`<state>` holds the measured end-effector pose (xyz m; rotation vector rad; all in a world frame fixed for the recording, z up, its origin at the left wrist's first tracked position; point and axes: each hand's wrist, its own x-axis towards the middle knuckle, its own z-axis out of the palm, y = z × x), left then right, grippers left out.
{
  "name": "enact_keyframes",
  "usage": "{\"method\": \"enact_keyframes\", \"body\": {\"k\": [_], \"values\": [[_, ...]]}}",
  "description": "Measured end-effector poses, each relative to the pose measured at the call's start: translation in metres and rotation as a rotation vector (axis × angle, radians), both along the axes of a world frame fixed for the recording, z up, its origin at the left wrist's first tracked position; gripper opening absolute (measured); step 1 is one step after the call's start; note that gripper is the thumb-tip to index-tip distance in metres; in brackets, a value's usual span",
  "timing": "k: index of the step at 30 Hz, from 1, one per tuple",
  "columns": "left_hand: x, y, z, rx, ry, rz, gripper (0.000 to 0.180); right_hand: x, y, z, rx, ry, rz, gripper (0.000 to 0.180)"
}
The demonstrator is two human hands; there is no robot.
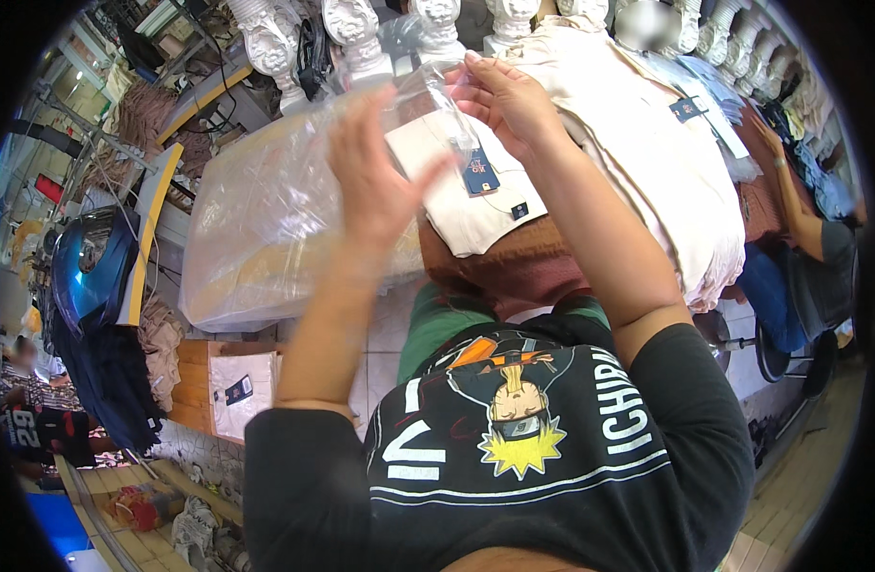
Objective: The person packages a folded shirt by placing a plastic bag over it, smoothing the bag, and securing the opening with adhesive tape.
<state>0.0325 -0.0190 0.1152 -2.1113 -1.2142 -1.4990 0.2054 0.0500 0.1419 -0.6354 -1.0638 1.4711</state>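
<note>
Clear plastic bag (275,219) is held up at frame centre, spreading toward 9 o'clock. Left hand (375,181) is pressed flat against the bag's face, fingers spread wide, thumb out toward 3 o'clock. Right hand (509,95) is closed in a pinch on the bag's upper edge at 12 o'clock. A folded cream garment (456,205) with a dark hang tag (479,174) sits at the bag mouth, partly inside by the look of it; how far in cannot be told. More folded garments (647,162) are stacked toward 2 o'clock.

Handling judgement: film is light, limp and slippery, easily crumpled; garment soft and floppy. Best gripped at the bag's open rim, garment supported under its fold.
</note>
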Motion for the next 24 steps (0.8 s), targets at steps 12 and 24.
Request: {"method": "enact_keyframes", "body": {"k": [12, 24], "values": [[0.003, -0.008, -0.066, -0.302, 0.129, 0.349, 0.06, -0.021, -0.003, 0.0, 0.118, -0.181, -0.139, 0.015], [-0.067, -0.017, -0.032, -0.739, 0.132, -0.15, 0.071, 0.015, 0.016, -0.007, 0.081, -0.485, -0.169, 0.021]]}}
